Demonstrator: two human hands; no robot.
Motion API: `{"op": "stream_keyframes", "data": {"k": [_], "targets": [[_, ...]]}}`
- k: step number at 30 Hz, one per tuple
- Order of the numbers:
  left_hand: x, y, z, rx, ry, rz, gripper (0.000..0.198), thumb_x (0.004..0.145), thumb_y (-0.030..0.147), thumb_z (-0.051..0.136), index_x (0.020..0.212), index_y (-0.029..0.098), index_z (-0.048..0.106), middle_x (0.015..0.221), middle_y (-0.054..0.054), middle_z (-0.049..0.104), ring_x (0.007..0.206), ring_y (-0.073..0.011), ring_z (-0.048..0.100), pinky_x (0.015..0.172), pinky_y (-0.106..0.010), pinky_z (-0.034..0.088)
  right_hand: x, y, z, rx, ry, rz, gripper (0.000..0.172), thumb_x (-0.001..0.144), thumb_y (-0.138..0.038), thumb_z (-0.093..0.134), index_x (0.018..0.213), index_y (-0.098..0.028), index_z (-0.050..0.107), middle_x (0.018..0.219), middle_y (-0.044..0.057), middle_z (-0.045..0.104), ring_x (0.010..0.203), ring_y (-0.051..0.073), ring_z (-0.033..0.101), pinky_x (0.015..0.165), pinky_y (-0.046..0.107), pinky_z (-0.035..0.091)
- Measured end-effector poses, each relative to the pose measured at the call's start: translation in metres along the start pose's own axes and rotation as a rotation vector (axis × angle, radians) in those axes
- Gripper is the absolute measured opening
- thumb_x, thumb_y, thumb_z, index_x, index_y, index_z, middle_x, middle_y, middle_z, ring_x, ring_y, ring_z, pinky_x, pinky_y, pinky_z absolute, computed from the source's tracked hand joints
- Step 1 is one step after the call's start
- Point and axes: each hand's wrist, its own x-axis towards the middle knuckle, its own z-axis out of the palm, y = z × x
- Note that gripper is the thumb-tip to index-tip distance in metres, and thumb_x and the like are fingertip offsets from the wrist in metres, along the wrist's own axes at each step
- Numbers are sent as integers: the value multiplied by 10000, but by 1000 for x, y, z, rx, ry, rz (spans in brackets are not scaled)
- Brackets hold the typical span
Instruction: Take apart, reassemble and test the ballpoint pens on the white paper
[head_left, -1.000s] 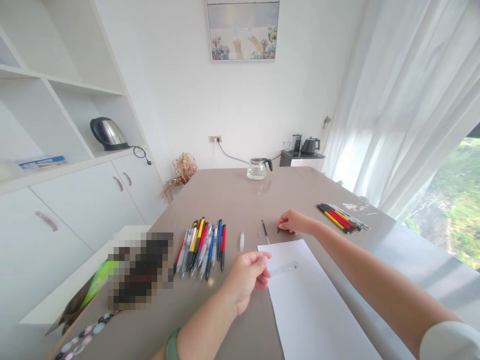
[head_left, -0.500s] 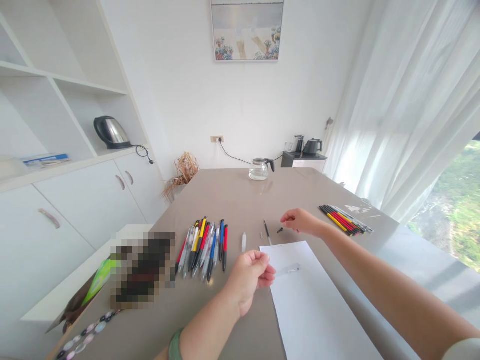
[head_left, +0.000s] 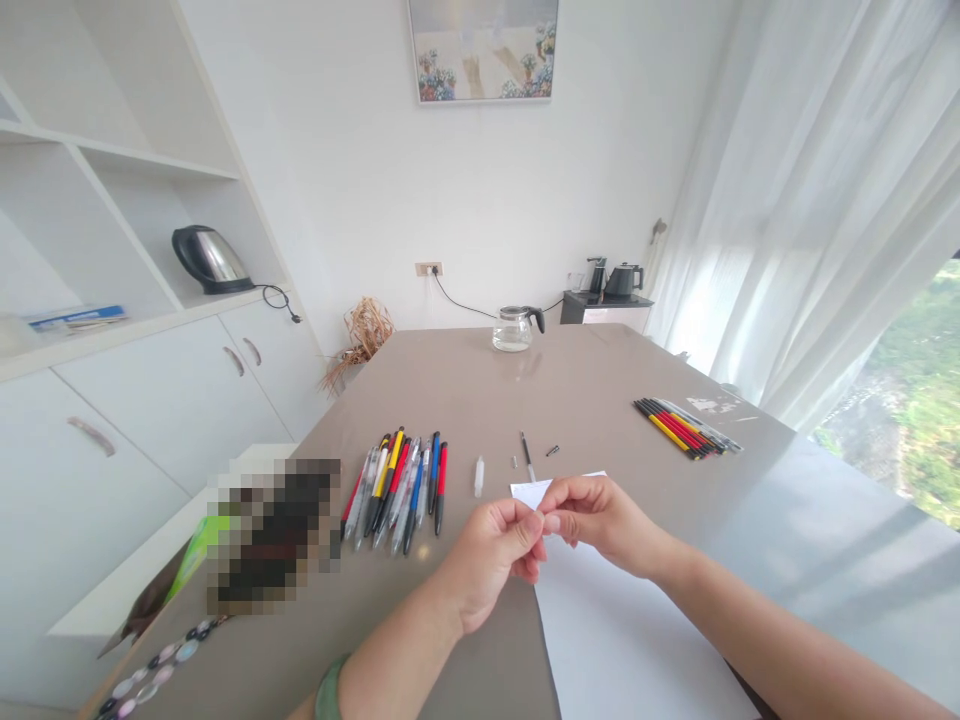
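Note:
My left hand (head_left: 491, 555) is closed in a pinch over the left edge of the white paper (head_left: 630, 630). It holds a clear pen barrel, now mostly hidden by the fingers. The fingertips of my right hand (head_left: 600, 520) meet those of the left, also pinched; what they grip is too small to make out. Just beyond the hands lie a pen refill (head_left: 528, 455), a small black pen part (head_left: 553, 450), a tiny clear piece (head_left: 514, 462) and a translucent white tube (head_left: 478, 477).
Left of the hands lies a pile of assembled pens (head_left: 397, 490). Several black, red and yellow sticks (head_left: 675, 428) lie in a row at the right. A glass pot (head_left: 513, 330) stands at the far end of the table. A blurred dark item (head_left: 277, 540) sits at the left edge.
My right hand has come from beside the small black part down and left to meet my left hand. The view has shifted slightly; the left hand stays over the paper's edge.

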Motion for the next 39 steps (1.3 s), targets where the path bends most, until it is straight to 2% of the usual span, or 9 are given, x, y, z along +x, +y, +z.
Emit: {"op": "stream_keyframes", "data": {"k": [5,9,12,15,22,29,31,35,39], "targets": [[1,-2,2,36,34,-3,321,790,432,439,750,125,525,596,2,481,478,-63,412,481,-208,329,9,-1,-29,-95,107,47,200,722,-354,542,739,-155,547,580,-18,506,505,68,431,476,203,355],[3,-3,0,54,113,-19,336,790,445,424,774,128,533,575,14,463,460,-55,383,456,-191,300,29,-3,-85,-584,310,325,175,687,-323,542,730,-159,585,536,-29,486,469,60,420,438,177,334],[5,-3,-3,57,141,-16,309,785,425,438,770,131,532,572,18,460,460,-55,377,451,-187,292,46,5,-118,-663,299,456,133,627,-270,586,621,-137,587,471,-21,483,400,58,398,381,181,308],[6,-4,-5,56,152,-17,290,781,406,443,771,132,534,568,18,462,461,-57,380,447,-186,289,60,17,-130,-680,257,529,124,591,-242,614,566,-128,572,449,-10,491,389,65,419,378,184,345],[3,-6,-3,64,130,-32,298,750,423,472,757,134,544,572,15,473,474,-65,390,453,-185,300,66,29,-133,-667,222,567,173,594,-284,619,593,-116,581,459,3,500,398,82,458,413,216,412],[4,-5,-3,177,134,-11,303,769,424,430,769,139,534,581,16,477,473,-70,389,479,-197,316,47,4,-111,-728,301,380,195,655,-327,564,698,-142,611,600,21,564,493,96,480,454,213,370],[3,-4,0,323,164,28,293,780,408,413,761,143,536,568,19,476,472,-75,388,489,-204,320,33,-4,-91,-743,278,276,179,679,-319,545,744,-169,618,684,13,583,584,106,502,514,210,379],[-5,-3,8,761,85,192,289,800,364,393,695,159,568,594,3,504,559,-107,438,524,-214,326,2,-7,-51,-909,-67,-1,146,692,-297,553,775,-206,632,785,19,575,630,110,505,570,225,378],[-11,-4,14,1205,-85,271,174,717,332,548,799,199,623,758,-23,581,719,-162,509,653,-253,359,-14,3,-40,-1008,-77,-13,130,735,-223,500,787,-201,617,816,30,558,643,112,500,591,233,371]]}}
